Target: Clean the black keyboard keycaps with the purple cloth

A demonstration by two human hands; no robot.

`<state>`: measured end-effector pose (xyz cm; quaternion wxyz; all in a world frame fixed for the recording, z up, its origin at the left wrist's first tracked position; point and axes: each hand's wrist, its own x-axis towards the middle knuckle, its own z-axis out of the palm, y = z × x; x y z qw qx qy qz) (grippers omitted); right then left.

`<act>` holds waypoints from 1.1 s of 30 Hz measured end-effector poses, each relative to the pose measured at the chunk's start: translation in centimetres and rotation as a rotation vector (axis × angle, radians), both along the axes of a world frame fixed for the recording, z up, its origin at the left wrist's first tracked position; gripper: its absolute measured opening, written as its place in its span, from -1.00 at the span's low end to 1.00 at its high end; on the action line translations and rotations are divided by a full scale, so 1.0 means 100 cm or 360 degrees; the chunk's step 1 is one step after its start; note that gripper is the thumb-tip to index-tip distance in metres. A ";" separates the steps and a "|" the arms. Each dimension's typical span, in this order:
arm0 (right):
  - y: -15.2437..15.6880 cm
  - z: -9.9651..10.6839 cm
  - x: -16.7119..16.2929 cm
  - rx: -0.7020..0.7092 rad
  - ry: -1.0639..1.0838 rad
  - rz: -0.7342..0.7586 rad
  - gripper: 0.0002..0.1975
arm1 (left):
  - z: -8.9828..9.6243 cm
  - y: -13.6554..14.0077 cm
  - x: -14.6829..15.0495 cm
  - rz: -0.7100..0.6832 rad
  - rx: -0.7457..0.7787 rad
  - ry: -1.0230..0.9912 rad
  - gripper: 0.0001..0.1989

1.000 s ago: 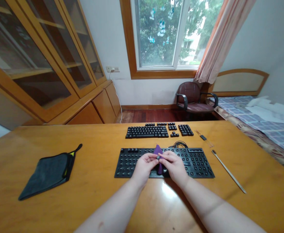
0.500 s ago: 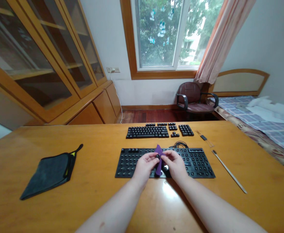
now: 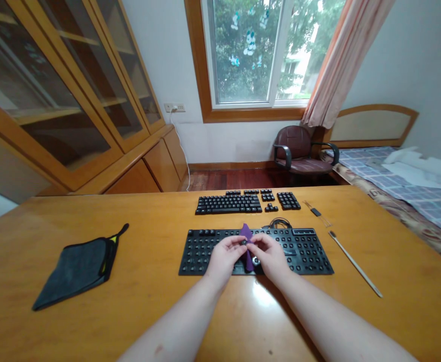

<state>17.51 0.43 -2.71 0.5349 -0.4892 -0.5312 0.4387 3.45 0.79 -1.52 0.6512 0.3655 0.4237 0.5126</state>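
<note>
Both of my hands meet over the middle of a black keyboard base point(image 3: 197, 254) that has most of its keycaps off. My left hand point(image 3: 225, 254) is closed, pinching a small black keycap point(image 3: 244, 242) mostly hidden by the fingertips. My right hand point(image 3: 271, 256) is closed too, its fingers pressing a purple cloth point(image 3: 246, 230) against the keycap. The cloth's lower end point(image 3: 249, 264) hangs below the fingers. A small round black-and-white thing point(image 3: 256, 261) shows beneath my right hand; I cannot tell what it is.
Loose keycaps point(image 3: 228, 204) lie in keyboard order behind the base, with a number-pad group point(image 3: 288, 201) at right. A wire keycap puller point(image 3: 316, 212) and a long thin brush point(image 3: 356, 266) lie to the right. A folded grey cloth point(image 3: 77, 266) rests at left. A coiled cable point(image 3: 280, 222) sits behind the base.
My fingertips have shifted slightly around the keycap, and less of it shows now. The purple cloth is bunched a little differently. Both hands stay over the same spot.
</note>
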 end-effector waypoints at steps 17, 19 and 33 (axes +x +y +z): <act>0.001 0.005 0.002 0.0095 -0.0013 0.0061 -0.88 | 0.006 -0.001 0.001 0.0113 0.0030 0.0027 -0.75; 0.001 0.007 0.003 0.0121 -0.0068 0.0054 -0.89 | 0.006 -0.001 0.001 0.0122 0.0029 0.0058 -0.77; 0.002 0.007 0.007 0.0146 -0.0107 0.0085 -0.81 | 0.002 -0.001 -0.002 0.0021 0.0101 0.0262 -0.81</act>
